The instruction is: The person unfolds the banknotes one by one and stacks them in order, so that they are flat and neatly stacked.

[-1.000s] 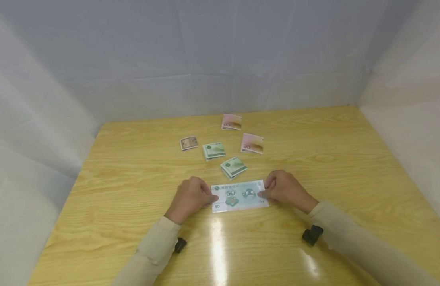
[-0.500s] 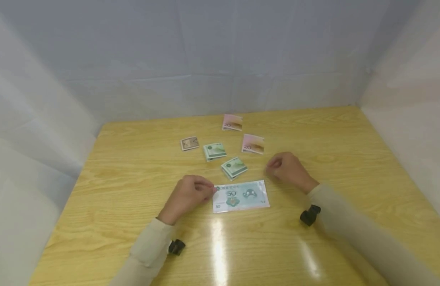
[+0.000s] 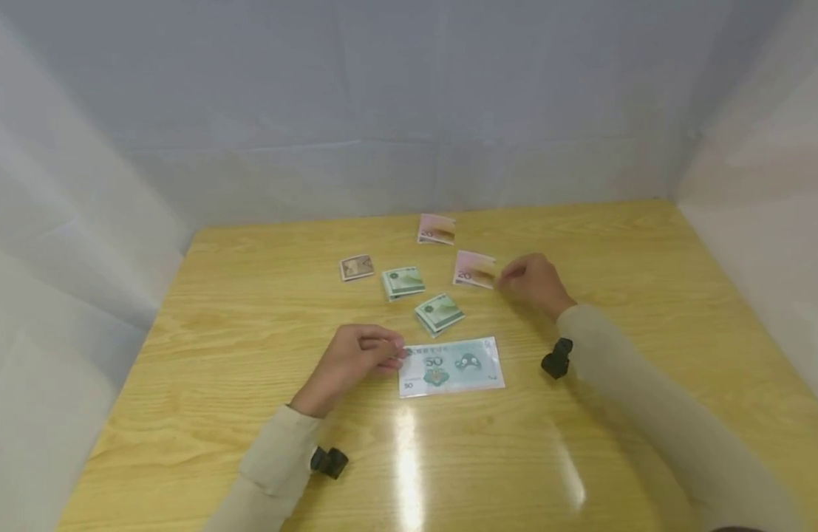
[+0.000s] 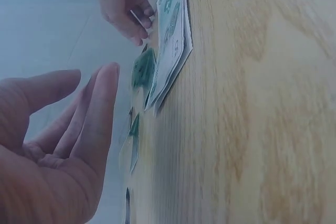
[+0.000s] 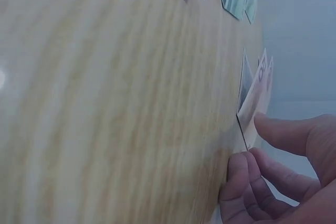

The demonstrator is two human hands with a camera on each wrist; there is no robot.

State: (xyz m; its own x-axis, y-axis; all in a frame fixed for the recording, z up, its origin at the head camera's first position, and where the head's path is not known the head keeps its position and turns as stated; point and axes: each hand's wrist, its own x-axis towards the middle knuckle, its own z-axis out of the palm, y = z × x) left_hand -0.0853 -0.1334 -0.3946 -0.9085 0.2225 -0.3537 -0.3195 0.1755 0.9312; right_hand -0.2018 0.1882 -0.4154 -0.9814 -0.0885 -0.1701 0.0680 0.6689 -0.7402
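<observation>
A pale teal 50 banknote (image 3: 478, 369) lies unfolded flat on the table. By its upper left corner is my left hand (image 3: 349, 362); in the left wrist view its thumb and fingers stand apart with nothing between them. My right hand (image 3: 538, 282) reaches to the right edge of a folded pink 20 banknote (image 3: 474, 267). In the right wrist view the thumb (image 5: 281, 135) overlaps that note's corner and the other fingers bend low beside it, a gap showing between thumb and fingers.
Two folded green banknotes, a nearer one (image 3: 440, 313) and a farther one (image 3: 405, 282), lie behind the 50 note. A folded brown banknote (image 3: 357, 267) is at their left, another folded pink 20 note (image 3: 437, 228) near the back edge. Pale cloth (image 3: 382, 111) encloses the wooden table (image 3: 236, 355).
My right hand has let go of the 50 banknote's right end and moved up to the nearer pink note. My left hand has released the left end and stays beside it.
</observation>
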